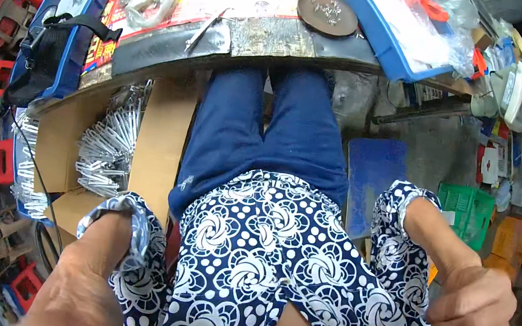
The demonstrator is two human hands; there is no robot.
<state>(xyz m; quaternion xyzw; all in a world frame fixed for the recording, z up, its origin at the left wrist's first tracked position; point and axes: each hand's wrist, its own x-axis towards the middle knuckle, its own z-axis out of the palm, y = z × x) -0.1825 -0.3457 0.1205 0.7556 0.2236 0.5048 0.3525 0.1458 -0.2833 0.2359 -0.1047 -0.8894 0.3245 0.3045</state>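
My left hand (75, 300) is raised close at the lower left. Its back and wrist show, while the fingers run out of the picture. At the lower right my right hand (470, 322) is also raised, with its fingers curled and slightly blurred; whatever they hold, if anything, is hidden. Both hands are away from the workbench (269, 37). On the bench lie a round brown dish (309, 18) with small metal parts in it and a slim metal tool (205, 30) at the front edge.
Below the bench at left, a cardboard box (161, 128) holds many slender silvery metal pieces (108, 147). Blue trays (396, 51) stand on the bench; a black strap (55, 51) hangs over the left one. Right of my legs are a blue panel (373, 180) and a green crate (470, 206).
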